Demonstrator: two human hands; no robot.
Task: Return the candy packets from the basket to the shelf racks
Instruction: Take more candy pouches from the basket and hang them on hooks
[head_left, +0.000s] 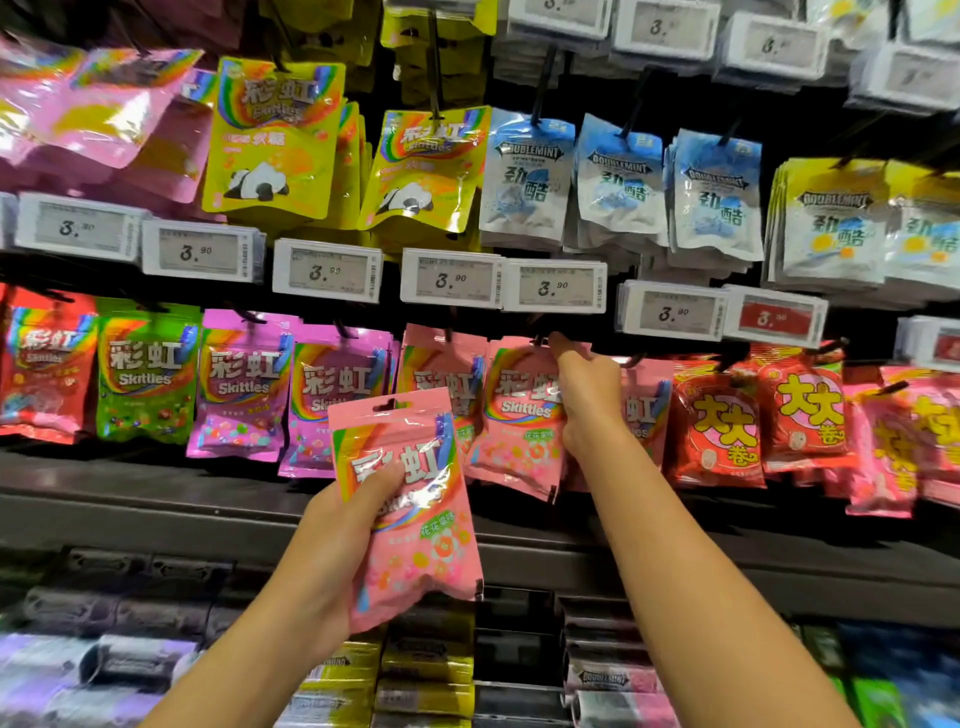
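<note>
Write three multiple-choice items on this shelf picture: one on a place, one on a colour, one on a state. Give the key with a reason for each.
1. Where is the right hand?
A. Up at the hook of the lower row's pink packets
B. On a blue Doublemint packet
C. Down at the bottom shelf

2. What colour is the packet in the left hand?
A. Green
B. Pink
C. Yellow

3. How is that packet now?
A. Hanging on a hook
B. Lying on the shelf
C. Held off the rack, its hang hole free

Key:
1 A: the fingers reach the top of the hanging pink packet, just under a price tag.
2 B: its face is pink with a rainbow band.
3 C: thumb and fingers grip its middle in front of the rack, and the slot at its top is empty.
</note>
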